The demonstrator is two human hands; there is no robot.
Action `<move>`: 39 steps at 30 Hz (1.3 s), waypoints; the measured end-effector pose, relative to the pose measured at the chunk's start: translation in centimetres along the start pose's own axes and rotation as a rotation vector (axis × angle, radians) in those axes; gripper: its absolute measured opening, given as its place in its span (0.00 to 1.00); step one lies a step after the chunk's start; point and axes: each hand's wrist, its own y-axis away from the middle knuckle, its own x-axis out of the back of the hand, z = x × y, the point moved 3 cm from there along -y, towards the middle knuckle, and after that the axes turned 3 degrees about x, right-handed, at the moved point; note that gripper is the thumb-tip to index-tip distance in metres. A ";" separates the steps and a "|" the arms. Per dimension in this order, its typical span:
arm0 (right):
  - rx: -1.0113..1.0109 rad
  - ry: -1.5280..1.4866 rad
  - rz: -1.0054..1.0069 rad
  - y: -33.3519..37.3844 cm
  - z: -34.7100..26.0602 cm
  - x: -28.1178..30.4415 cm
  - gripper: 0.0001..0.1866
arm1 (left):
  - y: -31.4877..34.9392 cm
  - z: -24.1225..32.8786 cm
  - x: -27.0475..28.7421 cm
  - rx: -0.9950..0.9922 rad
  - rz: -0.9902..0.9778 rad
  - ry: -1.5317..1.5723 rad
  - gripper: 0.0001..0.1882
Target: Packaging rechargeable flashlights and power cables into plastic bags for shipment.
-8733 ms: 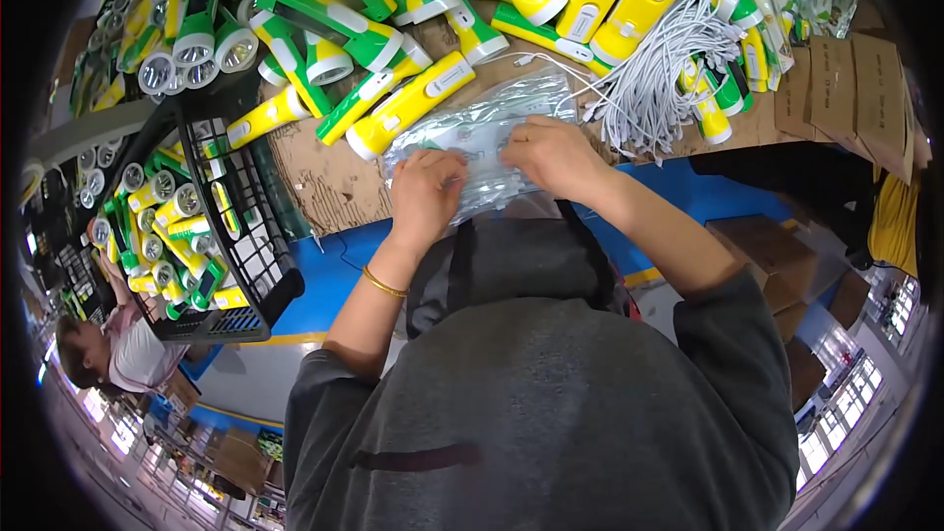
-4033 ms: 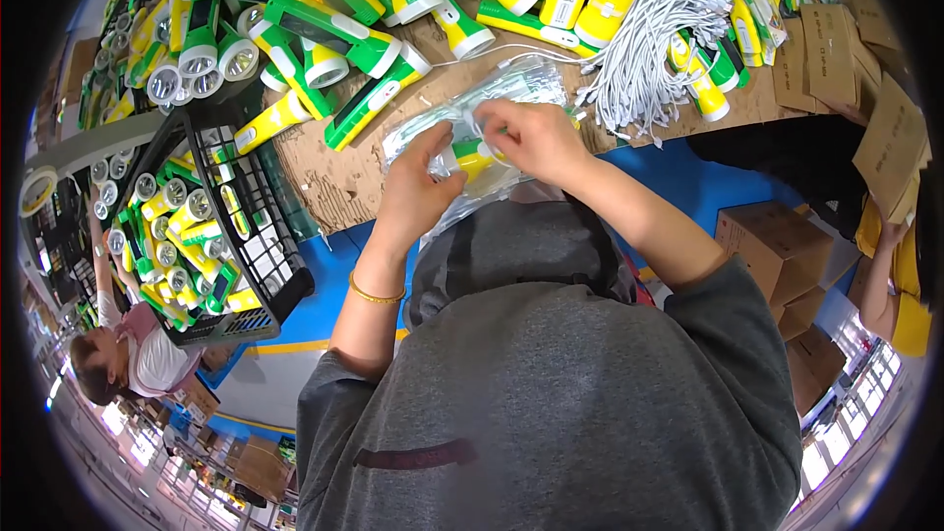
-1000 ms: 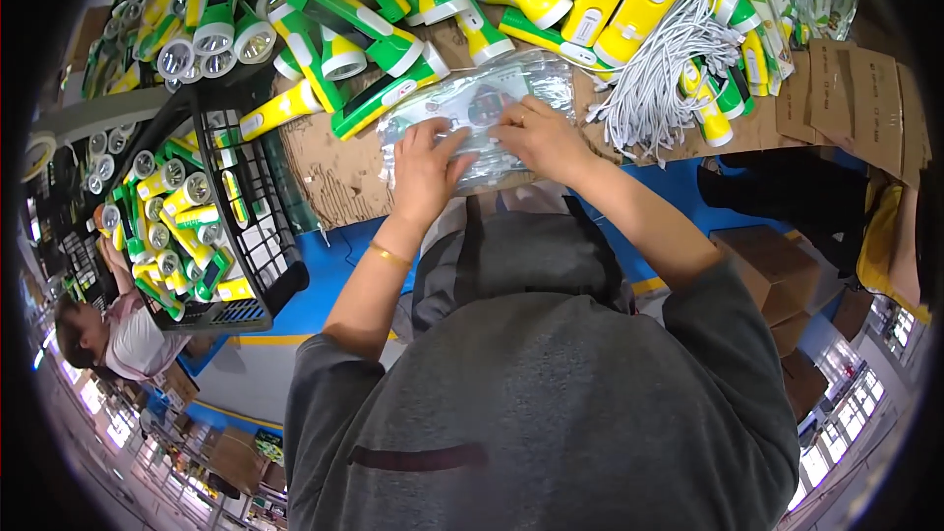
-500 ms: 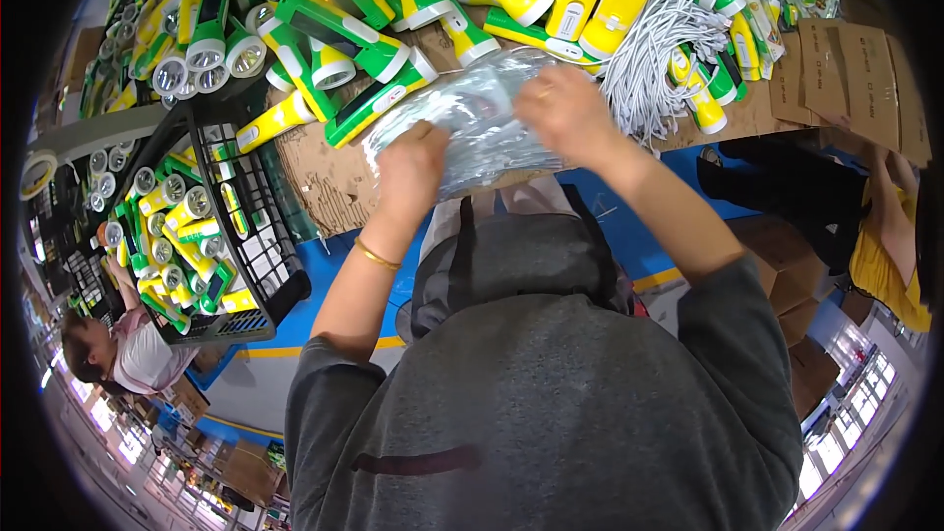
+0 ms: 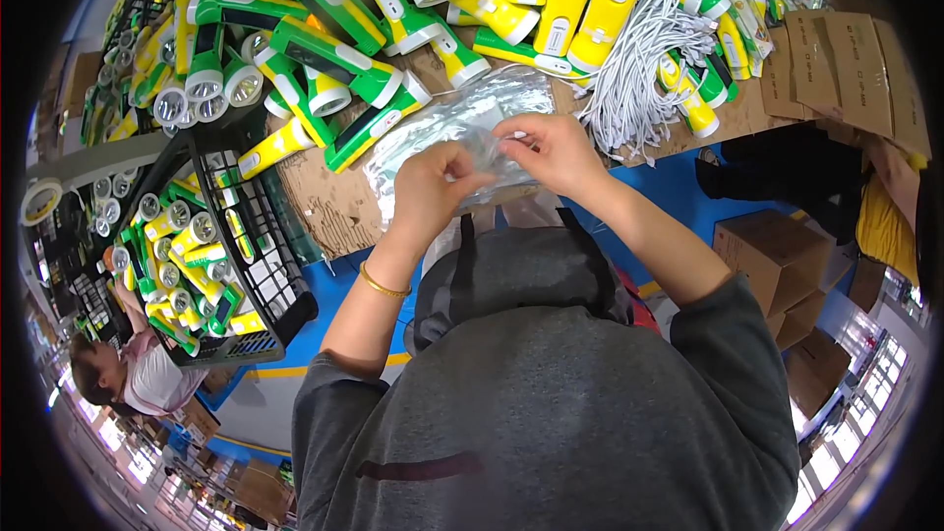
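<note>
A stack of clear plastic bags lies at the table's near edge, directly beneath both hands. My left hand is closed, thumb and fingers at the edge of a thin clear bag lifted between the hands. On the other side, my right hand pinches the same bag between thumb and fingertips. Just right of the stack spreads a bundle of white cables. Green and yellow flashlights with white rims are heaped behind and to the left of the bags.
A black plastic crate of flashlights stands at the left, with a person beyond it. Folded cardboard lies at the table's right end. Brown cartons stand on the floor at the right, near another person in yellow.
Both hands have come up from the bag stack and nearer together, the right one moving toward me and left. A single clear bag now shows between them.
</note>
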 end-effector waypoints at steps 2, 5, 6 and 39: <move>0.007 -0.078 0.003 -0.2 0.4 -0.4 0.10 | 0.0 0.2 -0.1 0.012 -0.065 0.140 0.08; 0.051 -0.118 0.026 -0.2 0.4 -0.7 0.08 | -0.1 1.0 -0.3 -0.230 0.081 0.077 0.06; -0.045 -0.098 0.016 -0.4 0.4 -1.0 0.09 | 0.0 0.7 -0.4 -0.342 0.177 -0.084 0.06; 0.060 0.601 0.773 -7.4 2.2 14.6 0.27 | 1.9 0.4 3.6 0.044 0.504 -0.138 0.06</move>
